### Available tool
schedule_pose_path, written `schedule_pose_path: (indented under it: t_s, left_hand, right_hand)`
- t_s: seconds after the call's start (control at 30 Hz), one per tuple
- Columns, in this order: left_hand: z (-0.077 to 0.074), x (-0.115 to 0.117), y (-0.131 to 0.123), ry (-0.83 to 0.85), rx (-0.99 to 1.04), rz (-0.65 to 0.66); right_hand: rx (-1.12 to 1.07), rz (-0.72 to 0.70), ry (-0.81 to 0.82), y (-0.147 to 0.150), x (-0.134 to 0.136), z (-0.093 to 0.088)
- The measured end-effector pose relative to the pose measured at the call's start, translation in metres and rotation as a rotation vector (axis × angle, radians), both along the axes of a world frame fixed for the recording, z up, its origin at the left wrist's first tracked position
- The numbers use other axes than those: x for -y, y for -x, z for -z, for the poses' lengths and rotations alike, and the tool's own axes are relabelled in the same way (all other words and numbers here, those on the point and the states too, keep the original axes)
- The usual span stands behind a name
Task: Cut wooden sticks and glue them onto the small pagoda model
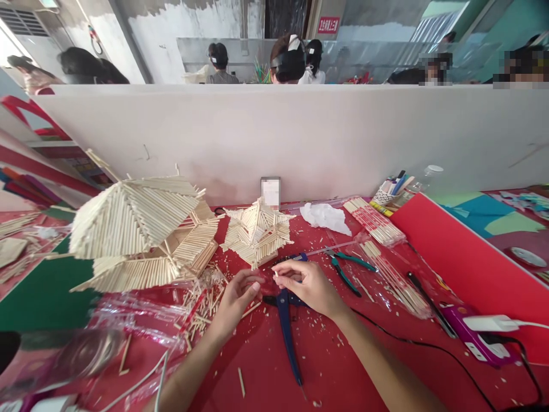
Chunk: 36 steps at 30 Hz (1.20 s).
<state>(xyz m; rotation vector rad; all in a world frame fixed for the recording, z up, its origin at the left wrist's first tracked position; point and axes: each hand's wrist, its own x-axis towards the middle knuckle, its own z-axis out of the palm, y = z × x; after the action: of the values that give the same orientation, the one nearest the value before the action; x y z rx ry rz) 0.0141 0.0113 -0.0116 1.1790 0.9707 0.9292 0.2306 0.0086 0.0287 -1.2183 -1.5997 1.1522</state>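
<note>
My right hand [306, 283] pinches a short piece of wooden stick [275, 274] between thumb and fingertips. Beside it, my left hand [237, 297] has loosely curled fingers, with nothing visible in them. Under the hands lies a tool with a long dark blue handle [288, 337]; its upper part is partly covered. Just behind the hands sits a small star-shaped roof model [257, 234] made of sticks. A larger stick-built pavilion model [141, 223] stands to the left. Many cut stick pieces [206, 306] lie near my left wrist.
Green-handled pliers [349, 272] lie to the right, near bagged stick bundles [394, 280] and crumpled white tissue [326, 218]. A purple power strip [480, 337] with cables sits at right. Clear plastic wrappers [137, 315] spread at left. A white partition [257, 137] closes off the back; people sit beyond.
</note>
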Motion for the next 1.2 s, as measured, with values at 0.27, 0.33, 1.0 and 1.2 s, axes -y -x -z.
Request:
schedule_pose_path:
  t_s: [0.27,0.33,1.0,1.2]
  left_hand:
    - [0.001,-0.010,-0.012,-0.017,-0.063,-0.069]
    - [0.002,-0.011,-0.012,-0.041,-0.089,-0.055]
    - [-0.002,-0.005,0.037,-0.631,0.241,-0.074]
    - [-0.006,-0.006,0.039,-0.323,0.082,0.234]
  right_hand:
    - [0.101,-0.039,-0.074,0.006,-0.020,-0.030]
    - [0.117,-0.043,-0.093,0.009,-0.023,-0.028]
    - [0.251,-0.053,-0.376,0.018,-0.034,0.002]
    - [0.233,-0.043,-0.420,0.018,-0.034,0.004]
